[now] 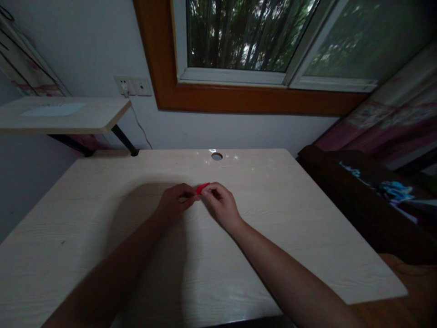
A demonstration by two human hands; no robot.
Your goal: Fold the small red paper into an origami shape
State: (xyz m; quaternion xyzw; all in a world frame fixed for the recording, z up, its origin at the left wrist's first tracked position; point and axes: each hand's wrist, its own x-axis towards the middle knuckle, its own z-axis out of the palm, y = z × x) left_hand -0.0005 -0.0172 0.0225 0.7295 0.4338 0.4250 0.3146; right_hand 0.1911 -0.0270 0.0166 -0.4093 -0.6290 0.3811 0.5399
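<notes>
A small red piece [202, 187], thin like folded paper or plastic, sits between my two hands above the light wooden desk [102, 218]. My left hand [176, 200] pinches its left end with curled fingers. My right hand [220, 203] pinches its right end, fingers closed over it. Most of the red piece is hidden by my fingertips. Both forearms reach in from the bottom edge, and the hands meet near the middle of the desk.
A round cable hole [216, 156] lies at the desk's far edge. A raised shelf [68, 116] stands at the back left below wall sockets [133, 86]. A window [259, 41] is behind. A dark bed frame [358, 191] and bedding border the right.
</notes>
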